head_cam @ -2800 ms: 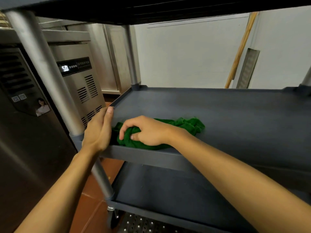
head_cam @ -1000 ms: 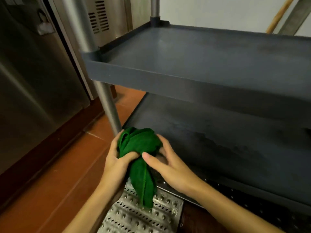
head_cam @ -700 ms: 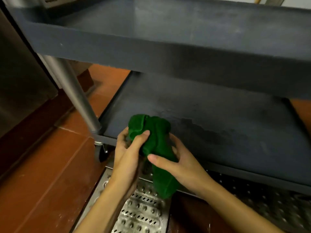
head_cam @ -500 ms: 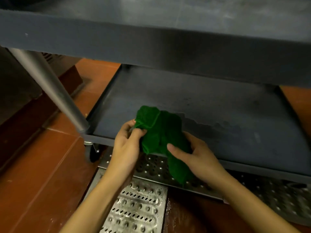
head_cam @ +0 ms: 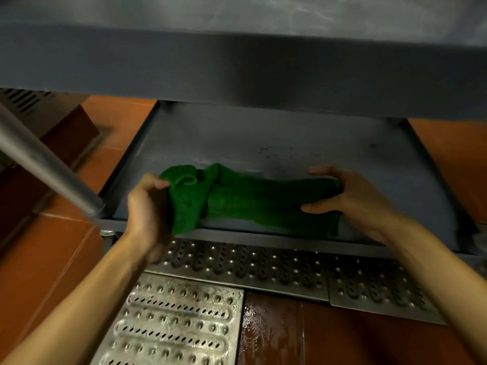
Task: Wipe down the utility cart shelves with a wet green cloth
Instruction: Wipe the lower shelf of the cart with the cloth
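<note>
hands: left hand (head_cam: 147,206) and right hand (head_cam: 361,198) each pinch one end of the green cloth (head_cam: 250,204) | left to do: bottom shelf (head_cam: 290,138) looks not wiped yet

Perforated metal drain grates (head_cam: 179,325) sit in the red-brown tiled floor (head_cam: 52,259), a vented appliance (head_cam: 23,100) at upper left.

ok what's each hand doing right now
Left hand: grips the cloth at its left end.
Right hand: holds the cloth's right end between thumb and fingers.
</note>
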`<action>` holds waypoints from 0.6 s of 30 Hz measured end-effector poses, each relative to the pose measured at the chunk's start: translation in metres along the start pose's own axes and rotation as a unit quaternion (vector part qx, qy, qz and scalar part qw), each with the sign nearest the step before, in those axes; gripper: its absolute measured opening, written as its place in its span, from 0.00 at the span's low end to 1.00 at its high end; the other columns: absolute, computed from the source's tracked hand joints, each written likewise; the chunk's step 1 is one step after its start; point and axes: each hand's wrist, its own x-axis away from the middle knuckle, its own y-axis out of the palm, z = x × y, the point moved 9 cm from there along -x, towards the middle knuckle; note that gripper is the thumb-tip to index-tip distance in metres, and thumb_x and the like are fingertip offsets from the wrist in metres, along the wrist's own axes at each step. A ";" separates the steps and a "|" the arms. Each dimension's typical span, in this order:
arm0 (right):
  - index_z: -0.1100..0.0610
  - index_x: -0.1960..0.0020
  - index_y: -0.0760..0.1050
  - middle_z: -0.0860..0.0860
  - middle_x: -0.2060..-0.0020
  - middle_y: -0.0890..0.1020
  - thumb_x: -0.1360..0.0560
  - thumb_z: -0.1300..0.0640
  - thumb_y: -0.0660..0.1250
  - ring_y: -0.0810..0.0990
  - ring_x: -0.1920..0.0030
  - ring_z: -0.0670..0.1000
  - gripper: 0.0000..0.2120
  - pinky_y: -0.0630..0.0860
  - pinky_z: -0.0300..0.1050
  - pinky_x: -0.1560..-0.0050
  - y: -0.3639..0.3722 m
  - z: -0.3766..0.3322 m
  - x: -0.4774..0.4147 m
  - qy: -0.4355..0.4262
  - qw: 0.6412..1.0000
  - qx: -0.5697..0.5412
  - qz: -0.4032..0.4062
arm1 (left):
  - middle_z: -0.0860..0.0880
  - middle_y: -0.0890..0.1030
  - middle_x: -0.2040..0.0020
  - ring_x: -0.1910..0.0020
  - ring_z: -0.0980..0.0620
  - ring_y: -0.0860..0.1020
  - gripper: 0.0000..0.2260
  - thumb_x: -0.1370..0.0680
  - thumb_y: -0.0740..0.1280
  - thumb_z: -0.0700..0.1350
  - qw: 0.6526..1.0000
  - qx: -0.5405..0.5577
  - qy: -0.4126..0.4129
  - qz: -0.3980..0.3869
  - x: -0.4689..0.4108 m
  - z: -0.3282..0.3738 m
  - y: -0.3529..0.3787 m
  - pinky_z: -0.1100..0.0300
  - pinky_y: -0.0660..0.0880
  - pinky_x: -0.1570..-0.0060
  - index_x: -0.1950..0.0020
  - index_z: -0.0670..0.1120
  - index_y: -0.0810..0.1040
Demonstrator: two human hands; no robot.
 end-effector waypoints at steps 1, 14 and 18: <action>0.41 0.41 0.76 0.41 0.42 0.78 0.45 0.55 0.84 0.77 0.43 0.44 0.36 0.73 0.37 0.44 0.001 0.003 -0.002 0.012 0.998 0.060 -0.022 | 0.43 0.81 0.50 0.55 0.46 0.82 0.17 0.20 0.53 0.52 1.000 -0.009 0.005 -0.011 -0.001 0.002 0.005 0.53 0.75 0.52 0.48 0.45 0.79; 0.61 0.51 0.80 0.57 0.53 0.85 0.29 0.64 0.70 0.85 0.53 0.52 0.07 0.81 0.39 0.59 0.053 0.034 0.018 0.140 0.945 -0.154 -0.254 | 0.39 0.86 0.50 0.50 0.39 0.85 0.13 0.29 0.71 0.29 0.985 -0.160 0.066 0.012 -0.005 0.011 0.009 0.47 0.82 0.52 0.45 0.35 0.81; 0.58 0.57 0.79 0.58 0.59 0.85 0.35 0.64 0.72 0.85 0.59 0.54 0.07 0.82 0.42 0.63 0.041 0.023 0.009 0.105 0.958 -0.150 -0.219 | 0.43 0.86 0.48 0.48 0.45 0.85 0.15 0.26 0.66 0.30 0.987 -0.144 0.071 0.019 -0.007 0.019 0.001 0.51 0.81 0.51 0.43 0.42 0.81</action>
